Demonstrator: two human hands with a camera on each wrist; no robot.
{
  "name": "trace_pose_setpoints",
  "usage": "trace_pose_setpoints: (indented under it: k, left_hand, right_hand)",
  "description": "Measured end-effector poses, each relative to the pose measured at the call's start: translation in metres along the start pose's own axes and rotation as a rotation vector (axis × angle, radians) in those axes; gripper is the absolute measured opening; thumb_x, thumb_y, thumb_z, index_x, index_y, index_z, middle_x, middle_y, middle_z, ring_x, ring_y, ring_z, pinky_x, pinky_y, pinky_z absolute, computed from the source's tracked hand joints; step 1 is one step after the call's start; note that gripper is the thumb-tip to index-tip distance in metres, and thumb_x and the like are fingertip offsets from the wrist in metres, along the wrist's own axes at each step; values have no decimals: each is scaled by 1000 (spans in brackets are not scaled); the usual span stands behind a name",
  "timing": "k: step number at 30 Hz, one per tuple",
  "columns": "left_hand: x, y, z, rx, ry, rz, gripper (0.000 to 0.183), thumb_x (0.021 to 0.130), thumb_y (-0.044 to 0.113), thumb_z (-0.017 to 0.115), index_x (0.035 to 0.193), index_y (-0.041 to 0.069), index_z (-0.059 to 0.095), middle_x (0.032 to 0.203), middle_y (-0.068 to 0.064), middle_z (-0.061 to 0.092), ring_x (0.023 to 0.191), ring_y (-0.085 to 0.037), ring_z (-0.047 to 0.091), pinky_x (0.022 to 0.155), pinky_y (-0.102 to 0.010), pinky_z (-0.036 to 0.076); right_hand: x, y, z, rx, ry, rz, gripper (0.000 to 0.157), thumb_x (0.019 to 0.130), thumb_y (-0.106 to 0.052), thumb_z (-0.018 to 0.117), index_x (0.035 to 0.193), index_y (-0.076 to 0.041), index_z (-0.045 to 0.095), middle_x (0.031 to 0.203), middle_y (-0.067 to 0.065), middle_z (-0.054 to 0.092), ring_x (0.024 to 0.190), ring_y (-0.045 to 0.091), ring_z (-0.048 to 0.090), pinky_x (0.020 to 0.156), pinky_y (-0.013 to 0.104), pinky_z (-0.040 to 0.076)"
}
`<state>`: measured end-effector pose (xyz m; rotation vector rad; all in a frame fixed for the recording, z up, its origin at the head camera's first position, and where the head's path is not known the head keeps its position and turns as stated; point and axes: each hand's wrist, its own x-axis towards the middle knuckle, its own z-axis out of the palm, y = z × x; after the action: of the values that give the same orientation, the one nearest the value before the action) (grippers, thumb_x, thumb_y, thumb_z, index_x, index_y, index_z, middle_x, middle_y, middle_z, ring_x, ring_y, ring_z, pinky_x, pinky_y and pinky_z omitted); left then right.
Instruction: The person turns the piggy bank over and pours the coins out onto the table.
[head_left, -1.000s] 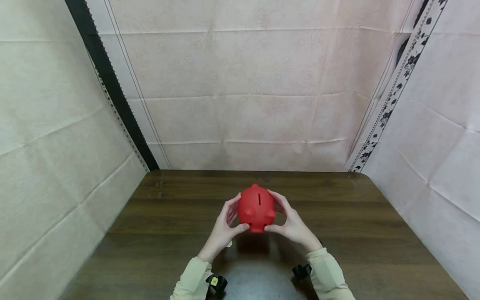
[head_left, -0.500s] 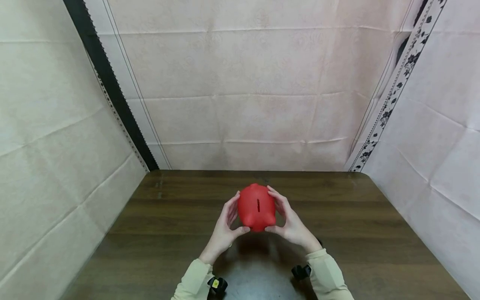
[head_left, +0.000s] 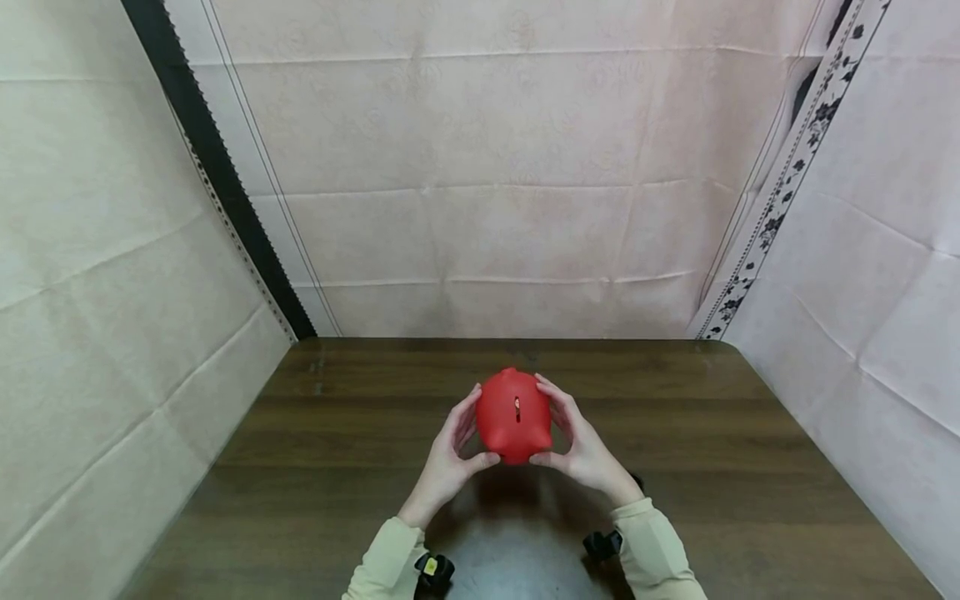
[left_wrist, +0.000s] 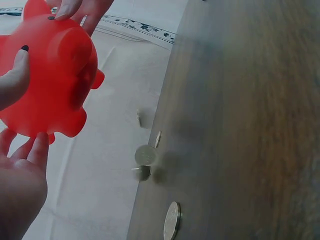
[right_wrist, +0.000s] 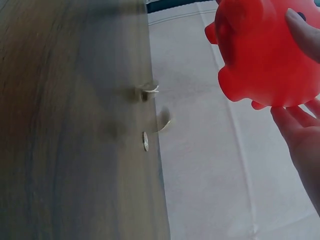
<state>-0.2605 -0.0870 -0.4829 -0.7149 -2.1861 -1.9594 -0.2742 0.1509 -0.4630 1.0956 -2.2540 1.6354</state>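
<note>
Head view, piggy bank point(head_left: 498, 425) between left hand point(head_left: 447, 460) and right hand point(head_left: 588, 457), both gripping it

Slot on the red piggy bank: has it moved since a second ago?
Yes: in the head view, the slot has shifted slightly nearer, away from the table's far edge. The piggy bank seems to have tilted.

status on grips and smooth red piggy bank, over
Left grip, right grip holding smooth red piggy bank. Round metallic coins nearby, some blurred. No obstruction visible.
</note>
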Motion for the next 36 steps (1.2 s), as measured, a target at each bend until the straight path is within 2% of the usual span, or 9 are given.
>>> trace_pose_setpoints:
  k: [4, 8, 10, 14, 18, 22, 26, 32, 36]
  left_hand:
    - [1, -1, 1, 3, 3, -9, 85, 80, 12, 77, 149, 33, 32, 159, 9, 30, 145, -18, 35, 113, -41, 36]
    - [1, -1, 1, -5, 16, -31, 84, 79, 14, 78, 148, 33, 33, 157, 8, 33, 143, -21, 38, 112, -48, 37]
    - [0, 0, 1, -11, 34, -64, 82, 79, 15, 79, 147, 35, 35, 154, 7, 38, 140, -23, 42, 108, -51, 42]
    - [1, 0, 1, -12, 77, -123, 75, 80, 19, 79, 142, 36, 42, 145, 3, 49, 129, -25, 51, 101, -54, 47]
    - [2, 0, 1, 2, 95, -171, 68, 80, 27, 78, 139, 36, 46, 138, 2, 55, 123, -24, 52, 99, -49, 46]
    - [3, 1, 1, -66, 54, -245, 65, 84, 32, 75, 139, 35, 41, 142, 2, 48, 128, -26, 50, 99, -41, 51]
    - [3, 2, 1, -113, 23, -284, 62, 88, 30, 71, 140, 28, 38, 145, -4, 43, 127, -29, 54, 94, -40, 55]
    - [5, 4, 2, -61, 69, -307, 51, 90, 31, 68, 135, 25, 46, 136, -8, 52, 105, -24, 64, 89, -38, 57]
    - [6, 5, 3, -16, 79, -339, 51, 89, 37, 68, 134, 23, 47, 132, -10, 54, 100, -22, 62, 89, -41, 56]
  right_hand:
    - [0, 0, -1, -8, 3, 6, 95, 74, -2, 80, 150, -15, 25, 160, 8, 23, 139, 3, 34, 107, 17, 38]
    - [0, 0, -2, -13, 7, 34, 96, 74, -4, 81, 151, -17, 25, 159, 7, 25, 141, 21, 33, 105, 19, 42]
    - [0, 0, -2, -19, 14, 70, 95, 75, -7, 81, 151, -19, 26, 157, 7, 28, 139, 31, 34, 100, 22, 47]
    - [-1, 0, -2, -42, 31, 146, 89, 77, -15, 81, 149, -22, 30, 149, 9, 38, 130, 38, 42, 88, 28, 55]
    - [-3, 2, -2, -73, 58, 210, 80, 79, -21, 79, 146, -23, 36, 143, 8, 48, 121, 33, 53, 84, 29, 56]
    - [-4, 2, -2, -116, 77, 256, 71, 81, -25, 77, 143, -26, 42, 134, 7, 58, 114, 28, 58, 83, 28, 55]
    - [-5, 3, -1, -156, 89, 275, 63, 83, -29, 75, 140, -26, 47, 124, 6, 65, 108, 25, 62, 83, 30, 56]
    - [-3, 4, 1, -194, 109, 287, 51, 85, -31, 73, 132, -21, 55, 110, 3, 71, 95, 17, 66, 83, 40, 57]
    - [-1, 4, 1, -193, 107, 323, 45, 86, -31, 72, 126, -17, 59, 107, 3, 72, 91, 14, 66, 80, 35, 58]
